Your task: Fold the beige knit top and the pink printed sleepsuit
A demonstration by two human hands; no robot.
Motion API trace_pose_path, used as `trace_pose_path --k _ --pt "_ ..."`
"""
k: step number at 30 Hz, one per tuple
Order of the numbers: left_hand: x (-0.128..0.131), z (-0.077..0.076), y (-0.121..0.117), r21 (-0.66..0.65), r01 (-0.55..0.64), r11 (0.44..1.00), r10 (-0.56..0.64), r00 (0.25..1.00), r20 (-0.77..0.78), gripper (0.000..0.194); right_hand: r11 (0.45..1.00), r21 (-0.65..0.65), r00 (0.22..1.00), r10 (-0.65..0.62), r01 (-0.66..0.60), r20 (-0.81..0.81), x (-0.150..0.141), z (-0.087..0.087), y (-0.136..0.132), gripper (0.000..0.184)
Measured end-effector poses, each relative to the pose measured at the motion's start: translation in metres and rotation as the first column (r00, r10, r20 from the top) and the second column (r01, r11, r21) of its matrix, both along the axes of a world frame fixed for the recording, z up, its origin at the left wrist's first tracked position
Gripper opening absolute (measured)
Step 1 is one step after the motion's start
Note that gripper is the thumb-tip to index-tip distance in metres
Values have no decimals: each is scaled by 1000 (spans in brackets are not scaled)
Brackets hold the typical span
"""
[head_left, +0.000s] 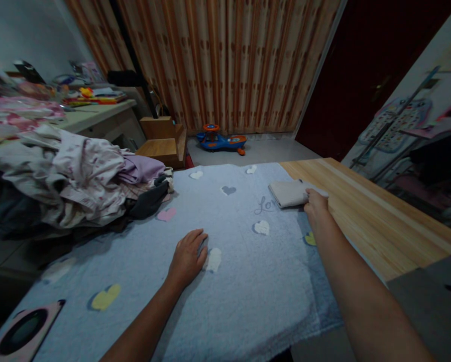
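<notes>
Across a pale wood-grain counter lies our blue terry towel, its soft nap dotted with tufted hearts. Our left hand lies open and flat on it. Our right hand curls over the near end of a folded beige cloth at the towel's far right corner. Left of the towel slumps a crumpled heap of floral clothes; far off, a blue plastic ride-on toy car stands on the floor before striped curtains.
</notes>
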State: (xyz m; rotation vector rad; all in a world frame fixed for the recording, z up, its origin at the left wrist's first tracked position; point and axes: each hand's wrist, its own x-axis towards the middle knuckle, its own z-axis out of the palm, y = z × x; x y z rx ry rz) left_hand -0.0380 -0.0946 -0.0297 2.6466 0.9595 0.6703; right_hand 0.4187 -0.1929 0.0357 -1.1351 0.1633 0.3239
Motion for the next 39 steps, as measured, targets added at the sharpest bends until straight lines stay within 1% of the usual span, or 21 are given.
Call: trace_pose_path --k 5,7,8,10,12,13,15,17,18,20,22,26,28,29,30,32,34,35,37,38,39 --pt "0 -1 0 2 -2 1000 2 1000 -1 34 974 -172 974 -111 146 196 -11 5 -17 70" --pt "0 -1 0 3 0 1000 0 1000 -6 34 934 -297 929 -83 199 360 -18 6 -17 69" --pt "-1 -1 0 4 0 1000 0 1000 -6 34 891 -393 886 -23 228 462 -22 6 -16 67" --pt "-1 -1 0 7 0 1000 0 1000 -5 33 755 -595 770 196 276 607 -29 6 -10 60" --pt "-1 0 0 10 1 1000 -1 1000 -4 33 604 -749 678 431 274 596 -34 4 -3 53" --pt "-1 0 0 12 2 1000 -2 1000 -3 33 518 -815 644 536 259 545 -36 2 -1 52" --pt "0 0 0 16 1 1000 -1 1000 -2 34 296 -920 579 715 258 392 -37 0 3 54" --pt "0 0 0 18 1 1000 -1 1000 -2 34 78 -950 529 816 301 234 -36 -3 4 59" --pt "0 0 0 19 0 1000 0 1000 -3 34 2 -946 514 839 324 178 -35 -3 4 61" --pt "0 -1 1 18 0 1000 0 1000 -9 34 -76 -932 505 854 355 122 -33 -5 4 65" --pt "-1 -1 1 19 -2 1000 2 1000 -13 34 -101 -925 501 859 367 105 -32 -6 5 67" --pt "-1 -1 1 23 5 1000 -4 1000 -15 34 -75 -923 494 859 378 132 -33 -8 5 66" --pt "-1 -1 1 22 10 1000 -10 1000 -16 33 -23 -926 489 854 377 178 -33 -7 4 63" --pt "-1 -2 1 22 12 1000 -11 1000 -16 33 25 -923 490 842 385 227 -33 -6 1 62" --pt "-1 -2 1 22 12 1000 -12 1000 -14 34 90 -912 493 818 400 297 -33 -5 -2 61" --pt "-1 -4 1 24 10 1000 -10 1000 -6 34 257 -858 522 703 445 482 -33 -1 -13 61" --pt "-1 -5 1 26 10 1000 -10 1000 5 34 456 -780 625 473 429 621 -33 4 -27 60" --pt "-1 -5 2 26 10 1000 -10 1000 8 34 564 -737 716 331 372 615 -34 5 -34 59" --pt "-1 -5 1 22 9 1000 -9 1000 8 34 754 -626 898 115 199 424 -37 8 -46 51" --pt "-1 -4 1 19 8 1000 -8 1000 4 34 814 -569 951 75 116 301 -38 9 -50 44" --pt "-1 -4 1 16 7 1000 -7 1000 0 34 850 -525 978 70 45 197 -40 9 -52 36"
